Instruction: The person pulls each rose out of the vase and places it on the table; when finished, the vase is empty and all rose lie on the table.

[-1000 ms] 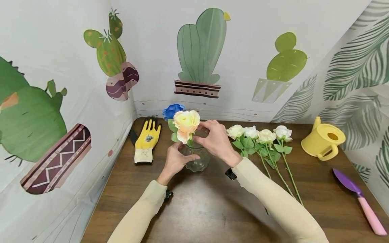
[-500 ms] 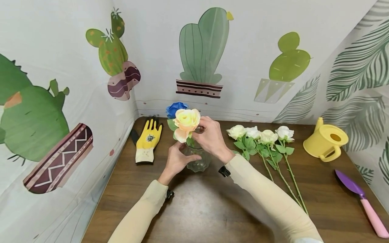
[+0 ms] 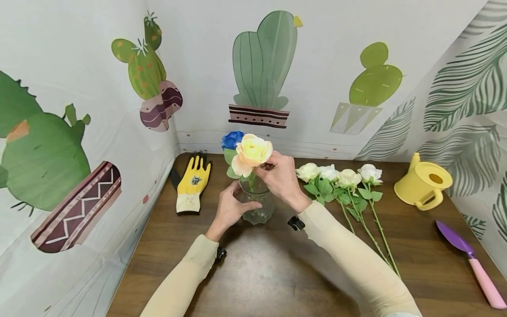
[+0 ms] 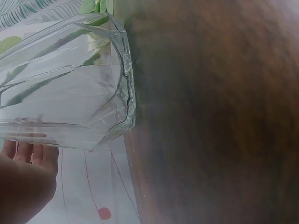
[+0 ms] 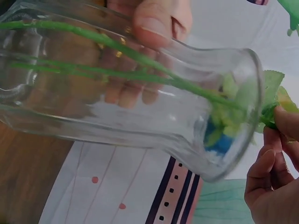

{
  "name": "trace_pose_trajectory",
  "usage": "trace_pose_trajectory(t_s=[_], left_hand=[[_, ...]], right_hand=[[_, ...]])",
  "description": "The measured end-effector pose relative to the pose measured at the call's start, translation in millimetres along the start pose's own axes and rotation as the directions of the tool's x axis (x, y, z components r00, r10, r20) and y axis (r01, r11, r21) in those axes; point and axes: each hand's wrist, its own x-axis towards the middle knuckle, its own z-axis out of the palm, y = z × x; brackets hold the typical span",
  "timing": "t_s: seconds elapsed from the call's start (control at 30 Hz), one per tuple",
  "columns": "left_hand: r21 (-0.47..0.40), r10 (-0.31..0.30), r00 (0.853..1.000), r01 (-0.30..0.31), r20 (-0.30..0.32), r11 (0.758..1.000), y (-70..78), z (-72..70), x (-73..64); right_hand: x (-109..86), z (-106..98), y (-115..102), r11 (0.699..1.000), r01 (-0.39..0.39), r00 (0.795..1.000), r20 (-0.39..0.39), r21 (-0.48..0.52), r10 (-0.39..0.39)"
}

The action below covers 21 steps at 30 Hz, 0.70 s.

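Observation:
A clear glass vase (image 3: 258, 210) stands upright on the table, and my left hand (image 3: 229, 206) grips its side, thumb in front and fingers behind. Just above the rim, my right hand (image 3: 282, 178) pinches the stem of a peach-yellow rose (image 3: 252, 152). In the right wrist view the thumb and fingers of that hand (image 5: 275, 161) close on the green stem (image 5: 140, 58), which runs down inside the glass. Behind the peach bloom shows a blue rose (image 3: 232, 140), also in the vase. The left wrist view shows the faceted vase base (image 4: 93, 88) beside the left fingers.
Several white and cream roses (image 3: 348, 178) lie on the table to the right. A yellow watering can (image 3: 416, 189) and a purple trowel with a pink handle (image 3: 485, 281) are further right. A yellow work glove (image 3: 194, 180) lies at left. Cactus-printed cloth hangs behind.
The peach-yellow rose has moved up and to the right above the vase with my right hand. The blue rose has shifted slightly right. My left hand keeps its grip on the vase.

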Motion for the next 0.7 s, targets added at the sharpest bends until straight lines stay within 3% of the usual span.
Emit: trace_pose_trajectory(t_s=[0.17, 0.7], left_hand=[[-0.042, -0.013, 1.000, 0.013, 0.002, 0.999, -1.0, 0.7, -0.7], [-0.034, -0.052, 0.999, 0.051, -0.018, 0.998, -1.8, 2.9, -0.1]], right_hand=[[3.3, -8.2, -3.3, 0.999, -0.003, 0.999, -0.038, 0.032, 0.004], [21.4, -38.5, -11.7, 0.984, -0.057, 0.982, -0.169, 0.168, 0.086]])
